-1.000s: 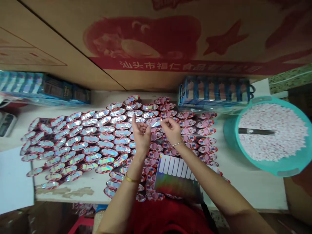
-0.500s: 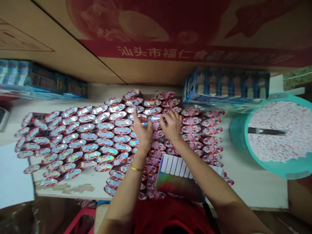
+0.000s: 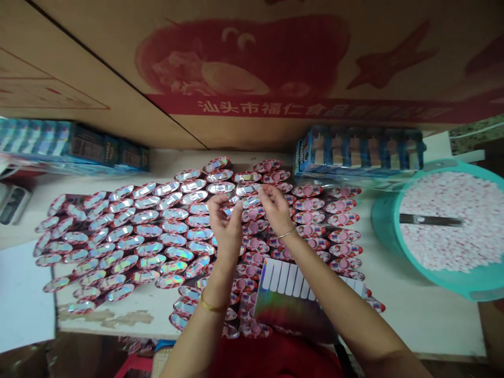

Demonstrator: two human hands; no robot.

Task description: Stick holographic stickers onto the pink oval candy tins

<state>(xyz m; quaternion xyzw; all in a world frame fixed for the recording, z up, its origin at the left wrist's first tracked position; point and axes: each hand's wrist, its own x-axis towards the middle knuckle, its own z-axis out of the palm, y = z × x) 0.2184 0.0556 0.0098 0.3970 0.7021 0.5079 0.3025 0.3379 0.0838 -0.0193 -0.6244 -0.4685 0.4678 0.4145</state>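
Observation:
Rows of small red-edged oval packets stand on end on the white table. Those on the left carry shiny silver stickers [image 3: 148, 230], while the ones on the right show bare pink round tops [image 3: 309, 217]. Over the boundary between the two groups, my left hand [image 3: 226, 226] hovers with thumb and forefinger apart, close to the stickered packets. Just right of it, my right hand [image 3: 276, 211] has thumb and fingertips pinched together above a packet; what they hold, if anything, is too small to make out. A sticker sheet [image 3: 289, 283] with white strips lies under my right forearm.
A turquoise tub [image 3: 388, 231] filled with small pink-white pieces stands at right, a dark bar [image 3: 431, 220] across them. Blue boxed goods in clear wrap [image 3: 358, 152] and another blue stack [image 3: 88, 147] sit along the back. Large cartons [image 3: 252, 118] wall off the rear.
The view has tilted up slightly. My left forefinger has come down from pointing upward and is now curled. The shiny strip between my hands no longer shows clearly there.

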